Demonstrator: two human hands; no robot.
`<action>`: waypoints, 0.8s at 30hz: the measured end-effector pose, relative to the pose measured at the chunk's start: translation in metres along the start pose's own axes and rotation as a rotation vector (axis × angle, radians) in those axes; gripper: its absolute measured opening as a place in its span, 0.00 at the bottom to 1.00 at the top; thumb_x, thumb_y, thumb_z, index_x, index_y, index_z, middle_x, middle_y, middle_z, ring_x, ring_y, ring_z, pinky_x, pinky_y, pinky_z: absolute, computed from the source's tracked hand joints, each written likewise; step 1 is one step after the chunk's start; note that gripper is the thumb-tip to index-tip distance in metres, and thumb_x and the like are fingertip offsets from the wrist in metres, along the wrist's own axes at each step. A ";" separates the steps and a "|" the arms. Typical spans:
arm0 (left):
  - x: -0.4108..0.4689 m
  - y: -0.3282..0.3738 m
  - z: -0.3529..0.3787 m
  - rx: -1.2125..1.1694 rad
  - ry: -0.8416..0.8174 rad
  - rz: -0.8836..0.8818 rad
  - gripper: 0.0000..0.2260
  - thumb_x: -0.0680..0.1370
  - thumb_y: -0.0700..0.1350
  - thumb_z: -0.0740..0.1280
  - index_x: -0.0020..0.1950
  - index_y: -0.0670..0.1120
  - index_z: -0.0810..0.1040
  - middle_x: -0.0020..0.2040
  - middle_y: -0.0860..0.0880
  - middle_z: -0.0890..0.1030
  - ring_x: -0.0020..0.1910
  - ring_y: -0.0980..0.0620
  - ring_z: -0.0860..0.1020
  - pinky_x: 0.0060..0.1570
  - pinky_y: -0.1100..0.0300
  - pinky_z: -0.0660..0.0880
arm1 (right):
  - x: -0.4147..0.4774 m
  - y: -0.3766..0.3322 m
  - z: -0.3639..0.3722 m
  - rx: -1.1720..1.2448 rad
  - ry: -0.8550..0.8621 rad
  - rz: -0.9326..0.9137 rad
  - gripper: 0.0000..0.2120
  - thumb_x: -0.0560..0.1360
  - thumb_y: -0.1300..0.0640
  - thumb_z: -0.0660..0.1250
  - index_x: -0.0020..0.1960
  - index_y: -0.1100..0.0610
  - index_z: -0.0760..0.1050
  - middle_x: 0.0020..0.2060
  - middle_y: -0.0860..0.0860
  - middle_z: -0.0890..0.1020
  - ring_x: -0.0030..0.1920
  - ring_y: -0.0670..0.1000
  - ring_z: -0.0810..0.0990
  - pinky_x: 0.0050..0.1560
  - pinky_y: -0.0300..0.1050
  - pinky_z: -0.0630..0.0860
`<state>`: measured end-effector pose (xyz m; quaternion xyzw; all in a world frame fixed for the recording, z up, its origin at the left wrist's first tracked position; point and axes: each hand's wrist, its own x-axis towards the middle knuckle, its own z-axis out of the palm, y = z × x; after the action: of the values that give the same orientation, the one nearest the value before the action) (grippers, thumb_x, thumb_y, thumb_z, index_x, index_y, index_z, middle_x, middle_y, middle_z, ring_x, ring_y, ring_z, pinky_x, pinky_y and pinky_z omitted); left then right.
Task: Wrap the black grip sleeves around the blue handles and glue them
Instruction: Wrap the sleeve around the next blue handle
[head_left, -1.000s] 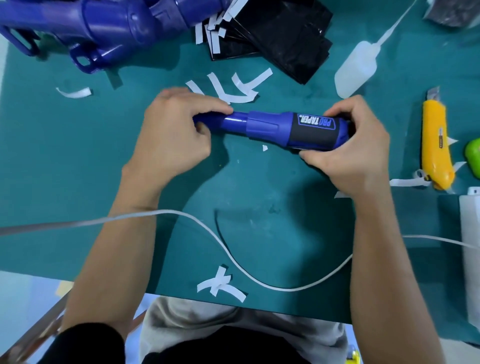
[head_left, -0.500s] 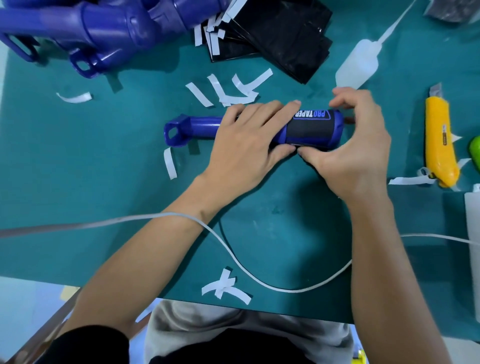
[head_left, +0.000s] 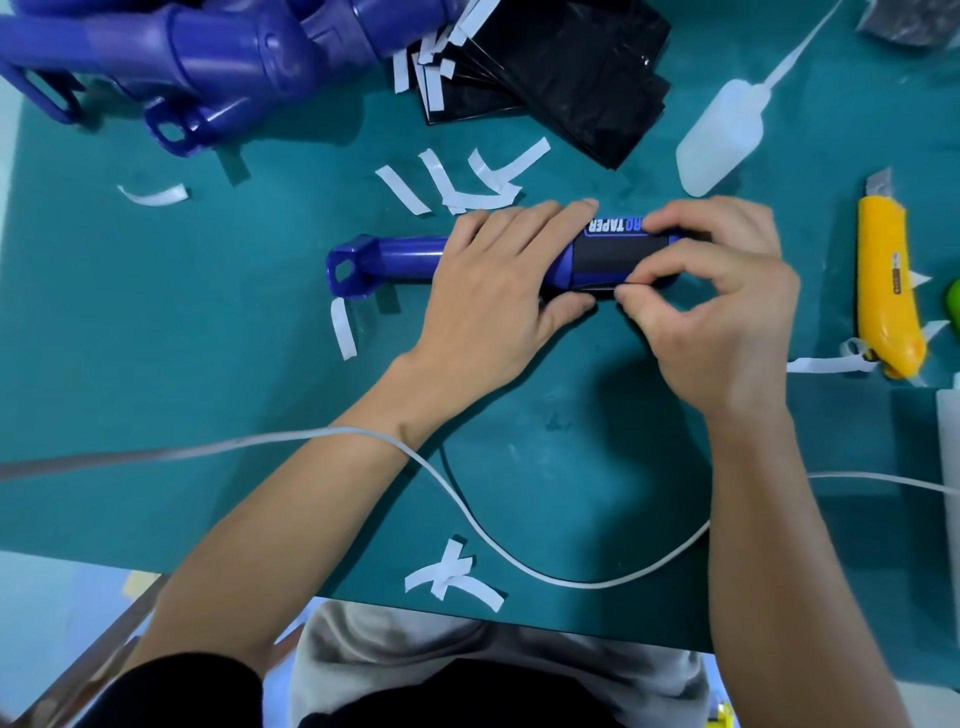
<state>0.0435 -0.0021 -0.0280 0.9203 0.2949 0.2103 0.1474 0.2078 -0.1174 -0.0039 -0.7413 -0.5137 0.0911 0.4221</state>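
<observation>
Teal worktop (head_left: 208, 338) fills the frame, and the blue handle (head_left: 405, 257) you are working on lies across its middle, running left to right, with its looped end toward the left. The black sleeve (head_left: 613, 257) is wrapped round the handle's right-hand part, white lettering showing along its upper edge.

Your left grip (head_left: 498, 280) lies flat over the handle's midsection: the fingers are stretched fairly straight across the top toward the upper right, their tips reaching the sleeve's left end, and the thumb sits against the handle's lower side. It presses down rather than closing round anything.

Your right grip (head_left: 722, 306) is curled over the handle's right end. Its thumb and forefinger pinch the sleeve's lower edge, while another finger bends over the top by the lettering. So the sleeve sits between your two grips, bare only in a short stretch at the centre.

At the upper left sits a pile of more blue handles (head_left: 208, 57); right of it, at the top centre, a stack of black sheets (head_left: 571, 67). A translucent squeeze bottle (head_left: 722, 135) lies tilted at the upper right, nozzle pointing to the corner. A yellow utility knife (head_left: 885, 275) lies near the right edge. White paper strips (head_left: 457, 182) are scattered just above the handle, and a white cable (head_left: 519, 561) loops across the lower part of the worktop, passing over your left forearm.
</observation>
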 end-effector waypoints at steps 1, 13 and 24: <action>0.000 0.000 0.000 -0.001 0.000 0.000 0.30 0.77 0.60 0.72 0.75 0.46 0.76 0.66 0.48 0.80 0.61 0.46 0.77 0.63 0.53 0.65 | 0.000 0.000 0.001 0.019 0.009 0.011 0.05 0.70 0.67 0.78 0.38 0.60 0.84 0.53 0.47 0.81 0.58 0.50 0.75 0.61 0.35 0.68; 0.000 0.001 0.000 -0.064 0.028 -0.019 0.24 0.80 0.59 0.70 0.72 0.48 0.78 0.65 0.51 0.81 0.60 0.48 0.78 0.63 0.54 0.66 | -0.004 -0.004 0.011 0.034 0.125 0.068 0.08 0.69 0.68 0.78 0.35 0.62 0.80 0.51 0.47 0.82 0.56 0.51 0.76 0.59 0.34 0.68; -0.001 0.006 -0.002 -0.137 0.060 -0.069 0.19 0.82 0.56 0.71 0.69 0.47 0.82 0.62 0.51 0.83 0.58 0.48 0.79 0.60 0.54 0.66 | -0.004 -0.005 0.011 0.103 0.154 0.198 0.10 0.66 0.64 0.79 0.39 0.58 0.78 0.55 0.48 0.83 0.58 0.51 0.80 0.59 0.42 0.76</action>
<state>0.0451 -0.0074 -0.0243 0.8907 0.3155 0.2522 0.2085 0.1967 -0.1142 -0.0078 -0.7705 -0.3987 0.1013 0.4869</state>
